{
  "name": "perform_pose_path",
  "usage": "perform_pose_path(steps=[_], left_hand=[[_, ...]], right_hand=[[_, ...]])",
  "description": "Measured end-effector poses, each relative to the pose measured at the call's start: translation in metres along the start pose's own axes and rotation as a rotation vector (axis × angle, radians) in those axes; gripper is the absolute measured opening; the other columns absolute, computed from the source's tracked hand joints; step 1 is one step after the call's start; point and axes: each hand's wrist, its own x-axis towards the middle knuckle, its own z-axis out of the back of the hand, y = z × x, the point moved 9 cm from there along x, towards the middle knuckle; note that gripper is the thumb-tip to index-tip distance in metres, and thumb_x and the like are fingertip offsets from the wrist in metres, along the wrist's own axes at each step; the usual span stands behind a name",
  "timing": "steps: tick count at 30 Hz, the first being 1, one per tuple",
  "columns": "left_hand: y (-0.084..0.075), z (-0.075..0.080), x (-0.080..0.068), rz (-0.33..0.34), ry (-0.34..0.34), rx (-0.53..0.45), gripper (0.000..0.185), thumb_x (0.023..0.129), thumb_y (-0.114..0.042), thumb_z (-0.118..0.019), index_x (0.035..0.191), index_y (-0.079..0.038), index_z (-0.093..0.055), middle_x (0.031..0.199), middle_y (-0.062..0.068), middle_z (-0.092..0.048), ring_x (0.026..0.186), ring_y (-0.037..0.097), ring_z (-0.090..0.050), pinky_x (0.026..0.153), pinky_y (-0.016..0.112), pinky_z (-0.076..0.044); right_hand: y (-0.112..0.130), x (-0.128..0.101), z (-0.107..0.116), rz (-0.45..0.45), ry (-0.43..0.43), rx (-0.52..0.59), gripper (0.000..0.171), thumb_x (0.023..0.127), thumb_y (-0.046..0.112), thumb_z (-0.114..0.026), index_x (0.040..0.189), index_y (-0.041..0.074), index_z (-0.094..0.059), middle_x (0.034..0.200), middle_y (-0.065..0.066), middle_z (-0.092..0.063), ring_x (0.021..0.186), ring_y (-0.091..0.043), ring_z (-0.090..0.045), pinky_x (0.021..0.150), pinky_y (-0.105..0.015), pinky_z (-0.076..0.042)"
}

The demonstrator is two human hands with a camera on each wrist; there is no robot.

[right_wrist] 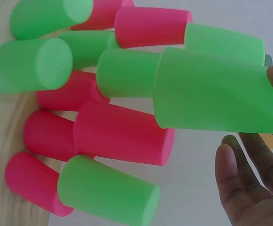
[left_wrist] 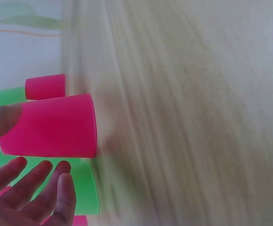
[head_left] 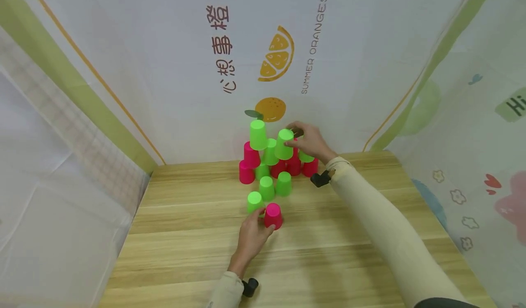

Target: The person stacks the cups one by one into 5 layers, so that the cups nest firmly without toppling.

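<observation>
Nearest, the left hand [head_left: 251,236] pinches an upturned pink plastic cup [head_left: 273,215] standing on the wooden table [head_left: 185,235]. Farther back, the right hand [head_left: 310,141] clamps a green plastic cup [head_left: 284,144] at the top of the stacked cup pyramid [head_left: 271,159]. A careless nudge there would likely topple the neighbouring cups.

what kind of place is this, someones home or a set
Probably a staged tabletop booth, not a lived-in room: printed fabric backdrop with oranges hangs behind and beside a wooden table, which holds only plastic cups that both hands handle.
</observation>
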Motion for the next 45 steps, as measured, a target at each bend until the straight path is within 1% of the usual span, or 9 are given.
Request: perform_pose_path(steps=[6,9,15,23,29,36,41,45], left_hand=[[0.003,-0.007,0.000,0.003,-0.003,0.008,0.057,0.077,-0.012,-0.085,0.127,0.003,-0.060,0.120,0.019,-0.070,0.104,0.033,-0.070,0.091,0.048,-0.057],[0.007,-0.010,0.001,0.020,-0.005,-0.001,0.058,0.077,-0.013,-0.084,0.128,0.002,-0.060,0.120,0.018,-0.071,0.106,0.033,-0.070,0.092,0.047,-0.057],[0.012,-0.016,0.002,0.047,0.002,-0.022,0.060,0.077,-0.014,-0.085,0.129,0.001,-0.059,0.119,0.017,-0.071,0.106,0.032,-0.070,0.092,0.047,-0.057],[0.014,-0.021,0.003,0.068,0.019,-0.013,0.061,0.078,-0.013,-0.085,0.130,0.003,-0.058,0.121,0.020,-0.070,0.111,0.035,-0.068,0.096,0.049,-0.056],[0.014,-0.024,0.003,0.078,0.017,-0.007,0.062,0.078,-0.012,-0.084,0.131,0.004,-0.057,0.123,0.022,-0.069,0.113,0.038,-0.067,0.097,0.050,-0.056],[0.012,-0.026,0.004,0.056,-0.015,0.008,0.062,0.078,-0.012,-0.084,0.132,0.003,-0.057,0.122,0.022,-0.069,0.112,0.038,-0.067,0.096,0.051,-0.056],[0.012,-0.026,0.004,0.058,-0.022,0.000,0.060,0.079,-0.012,-0.083,0.131,0.002,-0.058,0.122,0.022,-0.069,0.113,0.038,-0.067,0.096,0.051,-0.056],[0.009,-0.026,0.004,0.045,-0.023,-0.002,0.059,0.079,-0.012,-0.083,0.130,0.003,-0.058,0.122,0.021,-0.069,0.112,0.038,-0.067,0.096,0.051,-0.056]], right_hand=[[-0.001,0.014,0.004,-0.050,-0.003,0.022,0.046,0.086,0.019,-0.077,0.128,0.008,-0.062,0.123,-0.017,-0.067,0.111,-0.035,-0.065,0.095,-0.047,-0.057],[0.000,0.020,0.004,-0.069,-0.002,0.009,0.047,0.087,0.019,-0.077,0.130,0.007,-0.061,0.124,-0.017,-0.067,0.112,-0.034,-0.065,0.095,-0.046,-0.057],[0.001,0.028,0.004,-0.078,-0.015,-0.019,0.048,0.087,0.018,-0.077,0.130,0.005,-0.061,0.124,-0.019,-0.067,0.112,-0.035,-0.066,0.098,-0.046,-0.056],[-0.006,0.031,0.004,-0.108,-0.041,-0.032,0.048,0.089,0.017,-0.075,0.132,0.002,-0.059,0.127,-0.022,-0.065,0.115,-0.037,-0.064,0.100,-0.047,-0.055],[-0.007,0.034,0.002,-0.117,-0.061,0.003,0.048,0.088,0.016,-0.076,0.131,0.003,-0.059,0.126,-0.022,-0.066,0.115,-0.037,-0.063,0.100,-0.047,-0.055],[-0.009,0.036,-0.001,-0.124,-0.063,-0.014,0.050,0.089,0.018,-0.075,0.134,0.004,-0.058,0.127,-0.021,-0.065,0.115,-0.035,-0.063,0.100,-0.046,-0.054],[-0.011,0.038,-0.003,-0.113,-0.058,-0.020,0.057,0.088,0.019,-0.076,0.138,0.005,-0.054,0.129,-0.021,-0.065,0.115,-0.036,-0.064,0.101,-0.046,-0.055],[-0.011,0.032,0.000,-0.111,-0.058,-0.031,0.062,0.088,0.021,-0.075,0.142,0.004,-0.050,0.135,-0.022,-0.062,0.117,-0.038,-0.063,0.101,-0.048,-0.055]])
